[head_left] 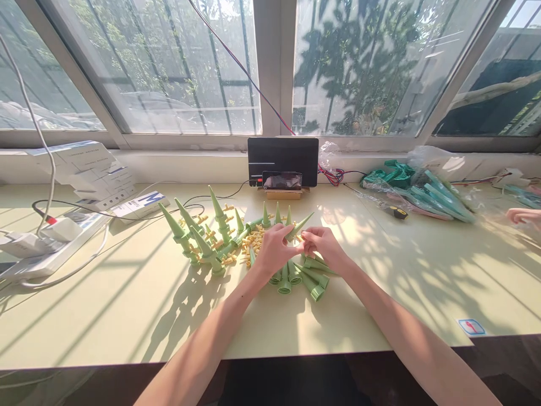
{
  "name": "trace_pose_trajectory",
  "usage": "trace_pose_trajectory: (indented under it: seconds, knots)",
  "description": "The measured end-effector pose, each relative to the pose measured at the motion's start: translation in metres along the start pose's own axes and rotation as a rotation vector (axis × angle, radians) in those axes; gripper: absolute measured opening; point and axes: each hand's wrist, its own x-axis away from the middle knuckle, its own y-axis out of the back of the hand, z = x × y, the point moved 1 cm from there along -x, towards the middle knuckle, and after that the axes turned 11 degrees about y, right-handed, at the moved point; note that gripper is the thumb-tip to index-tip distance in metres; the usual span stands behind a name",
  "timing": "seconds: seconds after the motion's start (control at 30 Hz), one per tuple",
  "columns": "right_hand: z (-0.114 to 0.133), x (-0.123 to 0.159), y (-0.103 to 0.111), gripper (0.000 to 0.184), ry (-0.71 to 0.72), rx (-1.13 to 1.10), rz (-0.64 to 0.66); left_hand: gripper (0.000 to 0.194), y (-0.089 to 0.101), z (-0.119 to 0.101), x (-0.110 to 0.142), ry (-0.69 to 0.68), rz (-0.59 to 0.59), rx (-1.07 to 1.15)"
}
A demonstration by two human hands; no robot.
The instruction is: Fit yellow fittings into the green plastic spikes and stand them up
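My left hand (274, 248) is closed around a pale green plastic cone (301, 223), whose pointed tip sticks out up and to the right. My right hand (323, 246) meets it at the cone's side, thumb and fingertips pinched together; whatever they hold is too small to make out. Under and in front of both hands lie several loose green cones (284, 285), hollow ends toward me. Left of my left hand is a heap of small yellow pegs (252, 241). Further left stand several green cones joined into spiky stacks (220, 223), with yellow pegs jutting from their sides.
A dark tablet (282, 155) leans at the back, a phone (282, 180) before it. White boxes (88, 169) and a power strip (54, 251) with cables occupy the left. Bagged green parts (439, 197) and a yellow-black tool (397, 212) lie right. Another person's hand (524, 216) shows at the right edge.
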Motion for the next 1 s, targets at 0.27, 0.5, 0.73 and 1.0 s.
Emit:
trace_pose_trajectory:
  seconds: [0.27,0.5,0.73,1.0]
  knots:
    - [-0.0001,0.0013,-0.0022,0.023,0.049,0.090,-0.042,0.029,-0.0009,0.0035,-0.0007,0.001,0.022,0.006]
    - [0.0023,0.0058,-0.0016,0.030,0.190,0.347,-0.018,0.022,0.0005,0.0009,0.0003,-0.009,0.041,-0.049]
    - [0.0075,0.0075,0.0000,0.029,0.412,0.652,0.011,0.017,-0.0008,0.0025,0.0004,-0.066,0.041,-0.086]
    - [0.0033,0.0064,-0.0025,0.031,0.289,0.400,-0.045,0.017,-0.0006,0.0000,0.0012,-0.058,0.006,-0.053]
